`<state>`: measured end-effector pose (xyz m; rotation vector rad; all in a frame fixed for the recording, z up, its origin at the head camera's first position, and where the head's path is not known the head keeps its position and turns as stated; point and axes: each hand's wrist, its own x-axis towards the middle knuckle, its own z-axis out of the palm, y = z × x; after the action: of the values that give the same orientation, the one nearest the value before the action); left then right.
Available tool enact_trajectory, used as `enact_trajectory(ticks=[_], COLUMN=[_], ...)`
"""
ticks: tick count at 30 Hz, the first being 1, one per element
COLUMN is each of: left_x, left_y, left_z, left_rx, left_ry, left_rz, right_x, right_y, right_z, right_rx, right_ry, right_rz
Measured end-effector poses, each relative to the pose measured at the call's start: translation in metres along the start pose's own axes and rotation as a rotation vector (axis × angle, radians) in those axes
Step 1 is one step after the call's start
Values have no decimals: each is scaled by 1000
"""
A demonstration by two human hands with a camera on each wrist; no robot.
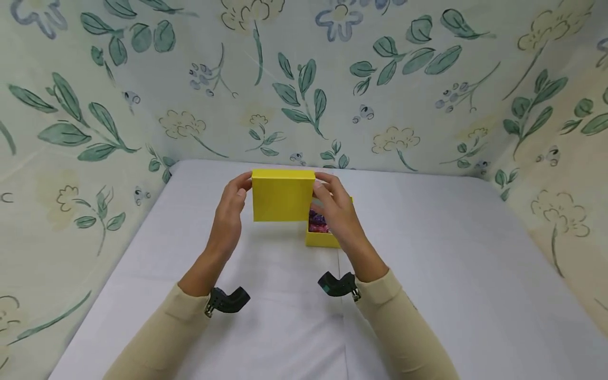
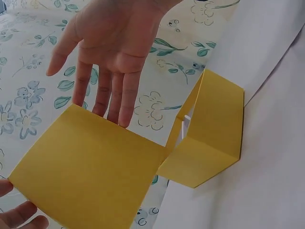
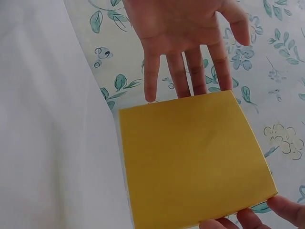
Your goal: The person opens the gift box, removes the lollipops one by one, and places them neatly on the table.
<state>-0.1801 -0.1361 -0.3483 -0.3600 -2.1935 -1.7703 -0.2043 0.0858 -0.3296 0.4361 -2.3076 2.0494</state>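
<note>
A yellow box lid [image 1: 282, 199] is held upright above the table between both hands. My left hand [image 1: 229, 216] touches its left edge with straight fingers; in the right wrist view that hand's palm [image 3: 176, 24] shows, thumb apart from the lid. At the opposite edge, the straight fingers of my right hand [image 1: 341, 214] press the lid, and its palm [image 2: 119, 33] faces the left wrist view. Behind the right hand stands the open yellow box [image 1: 323, 240], partly hidden, with shiny purple and red contents [image 1: 318, 221].
White cloth [image 1: 285, 327] covers the table, with a crease running toward the front. Floral fabric [image 1: 304, 95] rises behind the table and at both sides. Each wrist carries a small black camera mount [image 1: 230, 301].
</note>
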Motion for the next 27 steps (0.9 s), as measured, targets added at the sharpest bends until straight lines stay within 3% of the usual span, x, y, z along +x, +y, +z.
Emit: enact_trajectory(ticks=[8, 14, 22, 27], left_x=[-6, -11, -20, -30], left_y=[-10, -26, -55, -69], left_z=[-13, -20, -29, -35], left_rx=[62, 79, 39, 57], left_ry=[43, 75, 87, 55], left_rz=[27, -46, -138, -200], right_x=[4, 6, 0, -4], right_y=[9, 23, 35, 45], right_z=[22, 37, 53, 57], right_rx=[-18, -41, -89, -94], right_ry=[15, 21, -12, -40], right_rz=[38, 48, 241, 292])
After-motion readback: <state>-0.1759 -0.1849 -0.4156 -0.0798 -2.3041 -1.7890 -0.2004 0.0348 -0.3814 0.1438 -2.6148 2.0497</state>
